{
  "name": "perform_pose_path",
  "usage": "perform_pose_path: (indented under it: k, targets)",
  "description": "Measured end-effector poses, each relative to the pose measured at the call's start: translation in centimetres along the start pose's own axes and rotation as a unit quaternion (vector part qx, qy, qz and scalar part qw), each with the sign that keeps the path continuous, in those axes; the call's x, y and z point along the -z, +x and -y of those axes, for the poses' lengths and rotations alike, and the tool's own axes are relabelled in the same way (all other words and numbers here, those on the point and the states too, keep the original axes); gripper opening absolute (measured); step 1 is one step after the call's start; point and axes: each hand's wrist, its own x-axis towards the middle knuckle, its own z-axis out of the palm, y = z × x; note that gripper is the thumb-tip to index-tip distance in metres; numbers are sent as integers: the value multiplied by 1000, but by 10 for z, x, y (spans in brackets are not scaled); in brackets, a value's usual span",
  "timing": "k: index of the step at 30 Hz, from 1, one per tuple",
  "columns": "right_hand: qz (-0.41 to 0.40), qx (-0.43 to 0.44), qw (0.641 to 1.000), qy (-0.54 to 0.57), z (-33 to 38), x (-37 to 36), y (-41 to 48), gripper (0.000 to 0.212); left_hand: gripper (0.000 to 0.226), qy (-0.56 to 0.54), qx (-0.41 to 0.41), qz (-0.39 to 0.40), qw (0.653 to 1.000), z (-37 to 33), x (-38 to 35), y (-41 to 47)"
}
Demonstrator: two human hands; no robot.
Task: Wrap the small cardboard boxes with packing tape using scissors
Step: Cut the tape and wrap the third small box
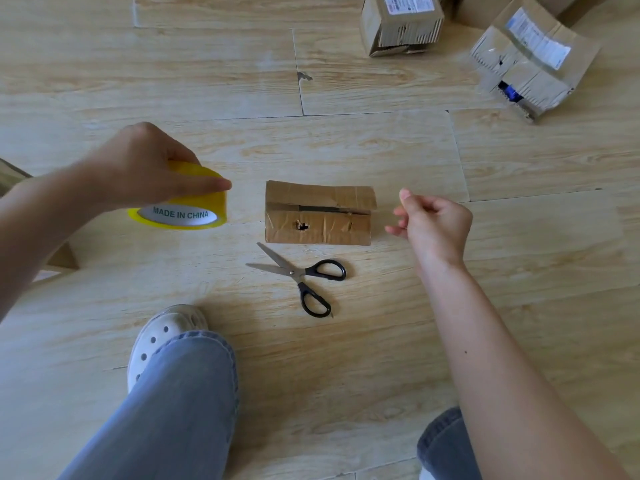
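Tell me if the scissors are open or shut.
Open: the scissors lie flat on the floor beside the box, blades spread in a V, handle loops apart.

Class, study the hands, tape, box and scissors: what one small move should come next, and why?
Probably lower the tape onto the box, across its gaping seam. The left hand grips the tape left of the box, the right hand is held pinched to its right, and the scissors lie open, untouched, so cutting comes later.
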Motion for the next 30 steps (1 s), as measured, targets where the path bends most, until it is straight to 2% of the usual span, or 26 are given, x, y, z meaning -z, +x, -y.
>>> perform_pose_path:
  k: [11,30]
  targets:
    - [-16,-7,1000,-8,-11,5,3,20,28,-5,2,14,1000,-4,-12,5]
    - [-16,-16,999,-42,-37,1,1,18,34,62,-8,-7,998,17,-40,11]
